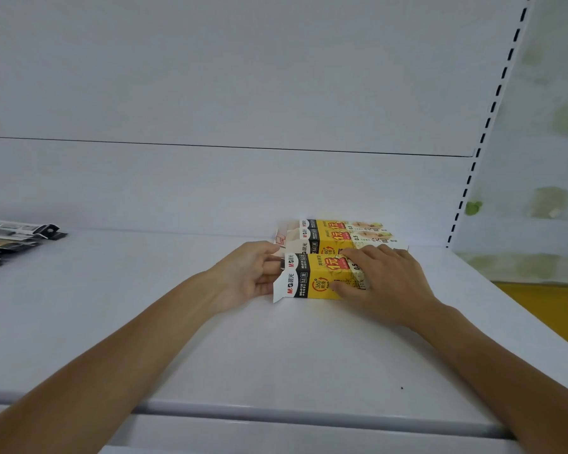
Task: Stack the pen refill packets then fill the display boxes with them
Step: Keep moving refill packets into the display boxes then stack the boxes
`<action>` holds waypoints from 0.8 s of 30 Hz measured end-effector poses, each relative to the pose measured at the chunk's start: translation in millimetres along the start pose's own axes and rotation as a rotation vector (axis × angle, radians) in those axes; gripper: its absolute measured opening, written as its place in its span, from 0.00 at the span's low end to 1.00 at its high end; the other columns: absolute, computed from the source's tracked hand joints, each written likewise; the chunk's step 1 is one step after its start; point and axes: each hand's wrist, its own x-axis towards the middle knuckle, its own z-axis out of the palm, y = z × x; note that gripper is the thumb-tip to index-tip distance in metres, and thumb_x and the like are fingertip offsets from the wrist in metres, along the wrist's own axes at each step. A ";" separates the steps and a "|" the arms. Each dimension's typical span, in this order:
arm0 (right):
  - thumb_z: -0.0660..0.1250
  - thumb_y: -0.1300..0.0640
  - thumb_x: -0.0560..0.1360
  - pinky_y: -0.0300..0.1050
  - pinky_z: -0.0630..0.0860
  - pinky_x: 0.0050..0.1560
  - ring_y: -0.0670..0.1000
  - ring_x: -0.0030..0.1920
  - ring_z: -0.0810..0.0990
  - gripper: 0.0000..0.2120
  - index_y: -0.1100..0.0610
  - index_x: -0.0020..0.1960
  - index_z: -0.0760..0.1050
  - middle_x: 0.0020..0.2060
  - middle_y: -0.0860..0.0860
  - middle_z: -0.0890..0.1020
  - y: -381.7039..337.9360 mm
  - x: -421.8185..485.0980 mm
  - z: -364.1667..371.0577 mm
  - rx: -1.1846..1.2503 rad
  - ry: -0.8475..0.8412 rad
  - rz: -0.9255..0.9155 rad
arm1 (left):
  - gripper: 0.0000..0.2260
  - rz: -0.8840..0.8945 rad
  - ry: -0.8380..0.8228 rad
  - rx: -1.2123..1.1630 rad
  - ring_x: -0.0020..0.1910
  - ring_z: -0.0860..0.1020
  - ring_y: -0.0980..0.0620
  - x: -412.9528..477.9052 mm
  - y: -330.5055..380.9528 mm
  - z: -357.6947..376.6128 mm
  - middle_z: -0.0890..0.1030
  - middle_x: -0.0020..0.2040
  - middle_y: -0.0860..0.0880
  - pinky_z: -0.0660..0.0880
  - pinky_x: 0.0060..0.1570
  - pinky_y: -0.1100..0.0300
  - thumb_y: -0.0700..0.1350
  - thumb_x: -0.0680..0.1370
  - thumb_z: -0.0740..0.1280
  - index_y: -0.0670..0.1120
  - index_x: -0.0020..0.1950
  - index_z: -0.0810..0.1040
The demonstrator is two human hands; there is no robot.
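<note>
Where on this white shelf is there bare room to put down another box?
Widest bare stretch: between the refill packets at the far left and the left hand. Also bare: the shelf front, between the forearms. Crowded: around the yellow display boxes, where the right hand also holds the front box.

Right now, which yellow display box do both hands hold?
The front box, nearest the shelf edge: the left hand holds its open flap end, the right hand grips it from above. The other boxes sit behind.
</note>
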 end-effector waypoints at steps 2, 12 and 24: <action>0.33 0.28 0.58 0.43 0.61 0.64 0.47 0.64 0.69 0.47 0.45 0.70 0.61 0.62 0.43 0.73 0.4 -0.5 -0.2 -0.001 -0.003 -0.003 | 0.11 -0.015 -0.062 -0.073 0.36 0.76 0.53 -1.6 1.4 0.4 0.80 0.39 0.49 0.74 0.37 0.63 0.46 0.79 0.55 0.44 0.50 0.76; 0.48 0.27 0.71 0.43 0.62 0.63 0.48 0.64 0.69 0.35 0.45 0.71 0.61 0.63 0.44 0.73 2.8 -1.5 -3.1 0.018 -0.057 -0.015 | 0.11 0.261 0.209 0.381 0.38 0.76 0.55 -3.3 -14.4 -7.6 0.82 0.42 0.49 0.69 0.35 0.64 0.42 0.78 0.60 0.42 0.46 0.82; 0.58 0.33 0.73 0.49 0.67 0.59 0.50 0.59 0.72 0.27 0.46 0.66 0.67 0.58 0.48 0.76 25.7 -8.0 -30.4 0.145 -0.255 -0.004 | 0.03 0.204 0.293 0.489 0.41 0.79 0.54 -6.6 -7.6 39.0 0.81 0.44 0.50 0.76 0.40 0.63 0.44 0.76 0.66 0.45 0.46 0.77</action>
